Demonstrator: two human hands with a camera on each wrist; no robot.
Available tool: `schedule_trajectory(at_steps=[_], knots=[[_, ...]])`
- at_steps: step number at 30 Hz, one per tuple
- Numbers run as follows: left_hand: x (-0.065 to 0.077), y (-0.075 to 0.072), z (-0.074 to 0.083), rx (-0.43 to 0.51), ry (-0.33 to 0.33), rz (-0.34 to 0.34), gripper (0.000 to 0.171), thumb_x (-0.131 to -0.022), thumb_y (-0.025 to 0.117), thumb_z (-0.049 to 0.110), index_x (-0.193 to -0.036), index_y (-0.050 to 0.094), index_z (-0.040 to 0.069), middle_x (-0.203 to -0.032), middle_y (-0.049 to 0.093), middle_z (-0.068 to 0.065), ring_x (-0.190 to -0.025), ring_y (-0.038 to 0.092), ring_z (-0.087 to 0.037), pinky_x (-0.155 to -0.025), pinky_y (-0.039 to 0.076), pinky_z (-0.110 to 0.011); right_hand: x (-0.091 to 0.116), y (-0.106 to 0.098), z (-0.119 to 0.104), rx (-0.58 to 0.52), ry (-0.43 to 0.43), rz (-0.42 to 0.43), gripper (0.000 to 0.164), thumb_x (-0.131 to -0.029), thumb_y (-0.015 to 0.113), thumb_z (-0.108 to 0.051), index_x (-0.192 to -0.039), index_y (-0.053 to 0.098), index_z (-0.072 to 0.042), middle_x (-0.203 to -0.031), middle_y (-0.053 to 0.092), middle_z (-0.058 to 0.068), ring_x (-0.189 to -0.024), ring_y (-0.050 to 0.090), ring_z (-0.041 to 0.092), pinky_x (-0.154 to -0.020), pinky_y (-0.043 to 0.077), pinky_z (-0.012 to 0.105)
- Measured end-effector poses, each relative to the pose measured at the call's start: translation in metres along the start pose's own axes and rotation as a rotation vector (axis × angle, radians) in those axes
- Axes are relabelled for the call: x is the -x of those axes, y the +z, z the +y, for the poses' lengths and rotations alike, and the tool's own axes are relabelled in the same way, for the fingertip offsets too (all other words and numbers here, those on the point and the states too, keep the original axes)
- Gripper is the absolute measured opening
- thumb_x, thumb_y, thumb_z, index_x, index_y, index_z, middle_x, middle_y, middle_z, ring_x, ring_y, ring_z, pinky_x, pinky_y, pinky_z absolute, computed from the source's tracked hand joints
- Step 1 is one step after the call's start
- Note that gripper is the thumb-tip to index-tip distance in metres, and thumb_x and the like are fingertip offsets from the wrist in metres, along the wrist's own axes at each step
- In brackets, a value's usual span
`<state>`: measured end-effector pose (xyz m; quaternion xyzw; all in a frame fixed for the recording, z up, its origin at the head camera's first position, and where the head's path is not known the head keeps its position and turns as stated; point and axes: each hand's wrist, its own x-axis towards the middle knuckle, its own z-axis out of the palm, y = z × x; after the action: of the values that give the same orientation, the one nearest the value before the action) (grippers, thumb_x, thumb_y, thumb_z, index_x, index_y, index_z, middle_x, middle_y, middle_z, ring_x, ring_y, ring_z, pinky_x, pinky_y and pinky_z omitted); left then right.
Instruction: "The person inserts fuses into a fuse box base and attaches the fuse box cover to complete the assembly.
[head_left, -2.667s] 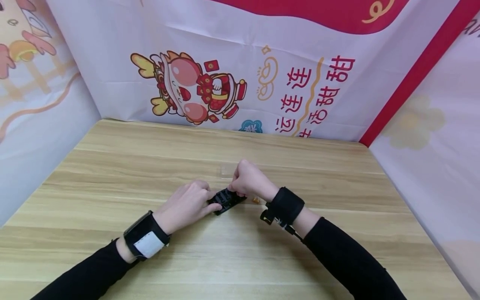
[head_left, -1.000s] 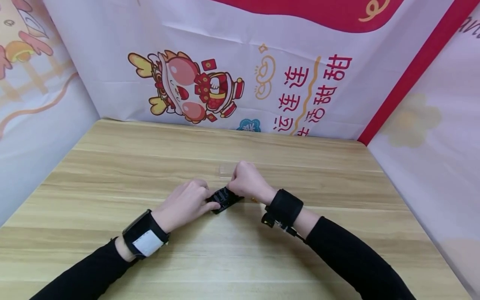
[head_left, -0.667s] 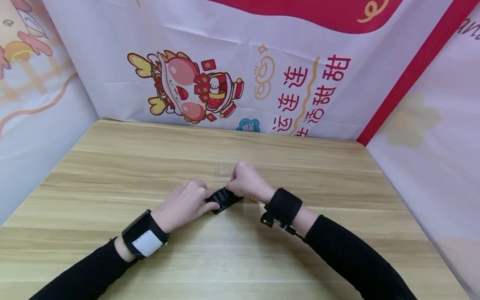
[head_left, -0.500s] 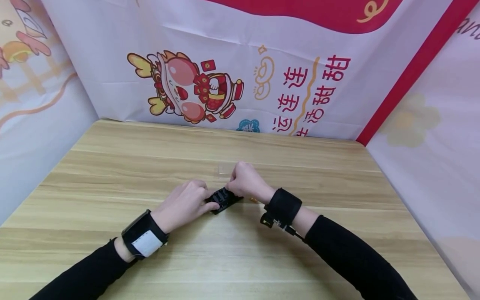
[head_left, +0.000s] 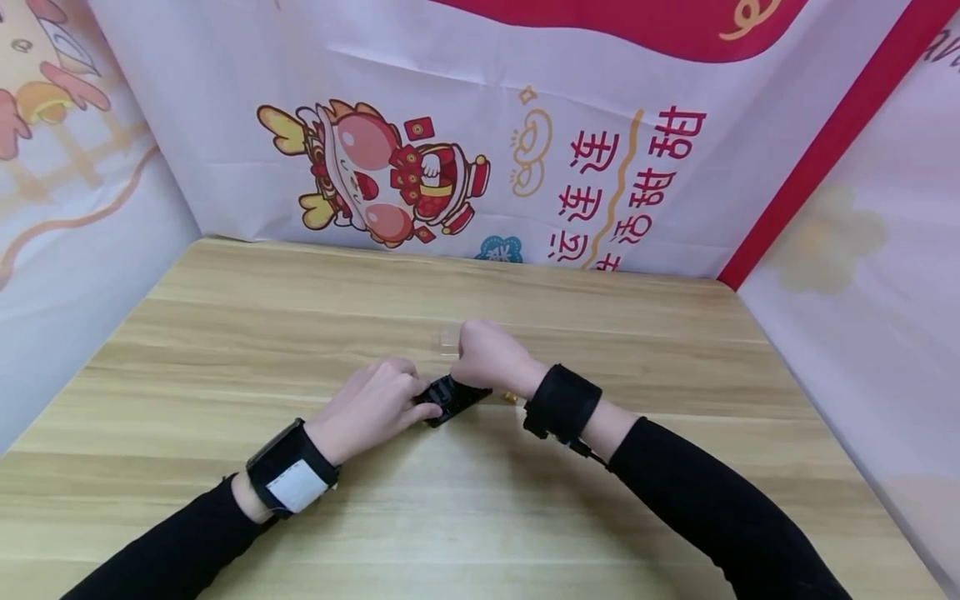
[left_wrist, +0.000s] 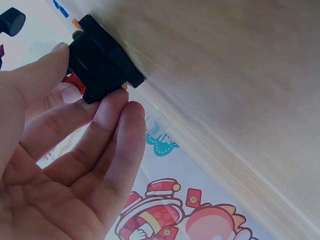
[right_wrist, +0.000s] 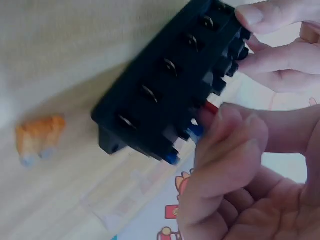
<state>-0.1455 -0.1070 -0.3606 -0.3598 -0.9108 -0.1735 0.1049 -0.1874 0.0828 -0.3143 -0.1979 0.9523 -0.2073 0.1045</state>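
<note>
Since the black block (right_wrist: 177, 90) probably needed steadying, the left hand (head_left: 372, 406) pinched its end, low over or on the tabletop (head_left: 480, 500); curled fingers (right_wrist: 222, 155) of the right hand (head_left: 493, 357) seemingly pinched a red piece (right_wrist: 211, 107) beside it. An orange piece (right_wrist: 41, 134) lay nearby.

blurred orange piece (right_wrist: 41, 135), clear sheet (head_left: 448, 340) partly hidden, black block (right_wrist: 167, 82) cropped

A wood-grain tabletop (head_left: 465, 533) carries a black fuse block (head_left: 457, 398), an orange blade fuse (right_wrist: 39, 134) beside it and a clear plastic piece (head_left: 447, 340).
</note>
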Motion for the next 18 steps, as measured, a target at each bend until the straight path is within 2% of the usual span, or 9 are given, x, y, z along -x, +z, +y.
schedule_trajectory(at_steps=[5,13,18], knots=[[0.0005,-0.001,0.0012,-0.004,-0.006,-0.001,0.026,-0.084,0.08,0.032,-0.072,0.068,0.012,-0.067,0.049,0.006,-0.055,0.043,-0.007,-0.046,0.035,-0.023,-0.0031,-0.0024,-0.0029,0.063,-0.024,-0.037,0.041,-0.079,0.065,-0.001,-0.055,0.035,-0.015,-0.051,0.02,-0.007,-0.045,0.021,0.01,-0.046,0.021,0.025],[0.0006,-0.0005,0.0008,0.004,-0.01,-0.001,0.026,-0.084,0.08,0.032,-0.072,0.068,0.012,-0.068,0.05,0.005,-0.055,0.043,-0.007,-0.047,0.035,-0.024,-0.0039,-0.0041,0.0013,-0.016,0.024,-0.077,0.032,-0.082,0.069,-0.002,-0.052,0.059,-0.009,-0.046,0.039,-0.006,-0.042,0.034,0.01,-0.044,0.029,0.023],[0.0006,-0.0008,0.0009,0.008,-0.008,-0.005,0.026,-0.085,0.079,0.033,-0.073,0.068,0.012,-0.068,0.049,0.005,-0.056,0.043,-0.007,-0.047,0.035,-0.024,-0.0029,-0.0044,0.0008,-0.013,0.036,-0.067,0.029,-0.081,0.069,-0.002,-0.054,0.063,-0.009,-0.046,0.043,-0.006,-0.043,0.038,0.011,-0.045,0.031,0.023]])
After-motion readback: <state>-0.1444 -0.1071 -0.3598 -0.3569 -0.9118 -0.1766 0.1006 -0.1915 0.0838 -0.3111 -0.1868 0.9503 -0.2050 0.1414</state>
